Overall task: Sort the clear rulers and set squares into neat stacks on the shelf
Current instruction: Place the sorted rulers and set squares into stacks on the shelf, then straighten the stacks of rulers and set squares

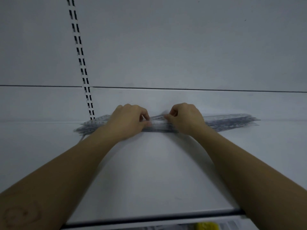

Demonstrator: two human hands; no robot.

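Note:
A loose pile of clear rulers (229, 121) lies along the back of the white shelf (157, 171), spreading from about the slotted upright on the left to the far right. Both of my arms reach in over the shelf. My left hand (128, 121) sits on the pile's left half with curled fingers, thumb and fingertips pinching the rulers near the middle. My right hand (184, 117) is just to its right, fingers curled, pinching the same bundle. The rulers under my hands are hidden. I cannot pick out set squares in the pile.
A white back wall rises behind the shelf, with a slotted black-and-white upright (81, 60) at the left. The shelf's dark front edge (149, 218) runs below my arms. Under it show a yellow item (206, 226) and some packaged goods.

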